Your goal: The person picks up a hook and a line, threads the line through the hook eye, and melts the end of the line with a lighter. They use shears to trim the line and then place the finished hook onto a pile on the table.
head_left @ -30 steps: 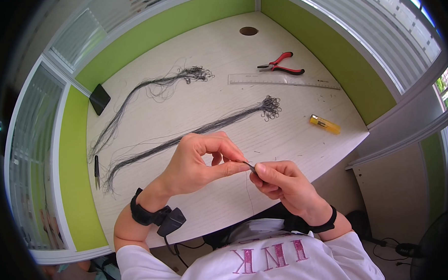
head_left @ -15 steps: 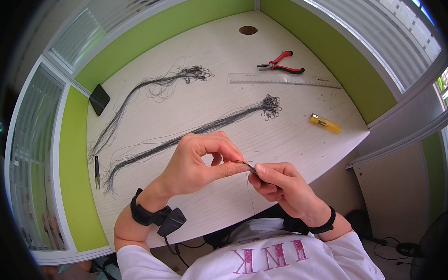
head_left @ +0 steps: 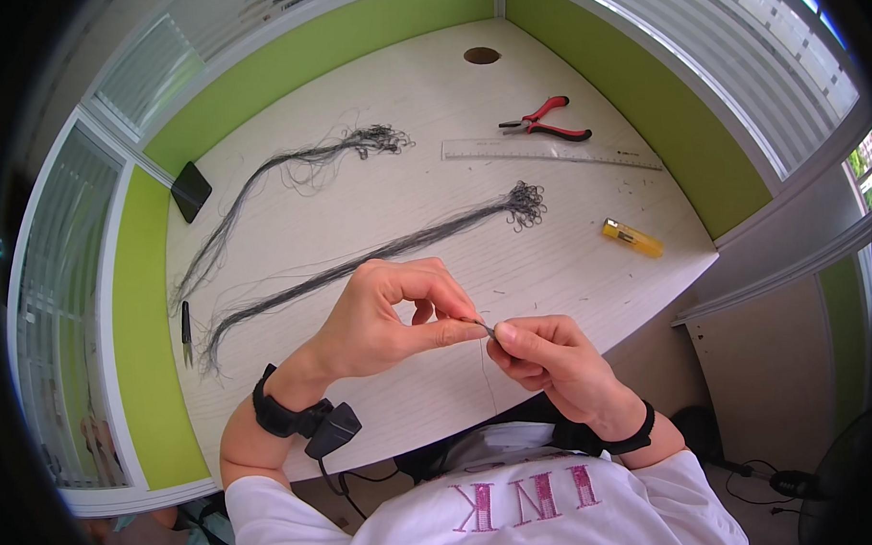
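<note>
Above the table's near edge, my left hand [head_left: 385, 313] is closed in a pinch, thumb against index finger, on a thin fishing line [head_left: 486, 372]. The line hangs down in the gap between the hands. Whether a hook sits in the pinch is too small to tell. My right hand [head_left: 554, 360] is closed around a slim dark tool [head_left: 492, 333], mostly hidden by the fingers; its tip meets the left fingertips. Beyond the hands lies a bundle of dark lines [head_left: 387, 247] ending in fish hooks [head_left: 527, 206]. Behind it is a second, looser bundle [head_left: 260, 178] with hooks [head_left: 381, 140].
Red-handled pliers [head_left: 551, 122] lie by a clear ruler [head_left: 547, 153] at the back right. A yellow lighter [head_left: 633, 238] is near the right edge, small scissors [head_left: 187, 334] at the left. A black flat object [head_left: 192, 193] leans against the green partition [head_left: 155, 350].
The slim dark tool now shows less beyond my right fingers and its angle has shifted slightly. Both hands stay almost in place.
</note>
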### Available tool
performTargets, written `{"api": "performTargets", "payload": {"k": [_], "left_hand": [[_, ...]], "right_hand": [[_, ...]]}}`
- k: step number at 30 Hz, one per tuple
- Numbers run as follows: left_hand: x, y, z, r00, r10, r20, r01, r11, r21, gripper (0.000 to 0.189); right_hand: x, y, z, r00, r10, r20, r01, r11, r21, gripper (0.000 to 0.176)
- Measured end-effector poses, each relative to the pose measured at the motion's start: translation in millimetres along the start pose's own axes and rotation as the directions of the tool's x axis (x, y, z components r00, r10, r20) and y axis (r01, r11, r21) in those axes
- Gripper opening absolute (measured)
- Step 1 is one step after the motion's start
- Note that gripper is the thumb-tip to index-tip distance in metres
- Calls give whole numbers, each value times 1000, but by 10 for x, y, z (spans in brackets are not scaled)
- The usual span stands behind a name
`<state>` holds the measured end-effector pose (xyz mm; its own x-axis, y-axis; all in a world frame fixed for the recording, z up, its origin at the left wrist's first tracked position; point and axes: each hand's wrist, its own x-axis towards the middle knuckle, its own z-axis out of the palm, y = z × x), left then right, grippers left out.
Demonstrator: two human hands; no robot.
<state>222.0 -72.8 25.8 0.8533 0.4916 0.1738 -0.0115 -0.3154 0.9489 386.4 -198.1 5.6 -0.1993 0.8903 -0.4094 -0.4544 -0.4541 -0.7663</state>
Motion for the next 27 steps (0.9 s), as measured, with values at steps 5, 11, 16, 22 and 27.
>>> {"api": "performTargets", "payload": {"k": [5, 11, 16, 22, 27], "left_hand": [[-2, 6, 1, 1000, 2, -19, -1, 999, 41, 8], [11, 20, 18, 1000, 25, 0, -25, 990, 137, 7], [21, -16, 81, 999, -30, 41, 26, 995, 97, 6], [19, -18, 56, 999, -32, -27, 33, 998, 48, 7], [13, -32, 51, 993, -117, -22, 116, 992, -40, 8]], "right_hand": [[-3, -4, 11, 999, -39, -22, 38, 999, -26, 36], [-20, -12, -1, 997, -62, -36, 62, 998, -10, 37], [-116, -168, -50, 983, -179, -49, 181, 983, 33, 36], [11, -21, -249, 680, -704, -205, 437, 614, -657, 24], [43, -27, -441, 519, -854, -38, 24, 59, -998, 28]]}}
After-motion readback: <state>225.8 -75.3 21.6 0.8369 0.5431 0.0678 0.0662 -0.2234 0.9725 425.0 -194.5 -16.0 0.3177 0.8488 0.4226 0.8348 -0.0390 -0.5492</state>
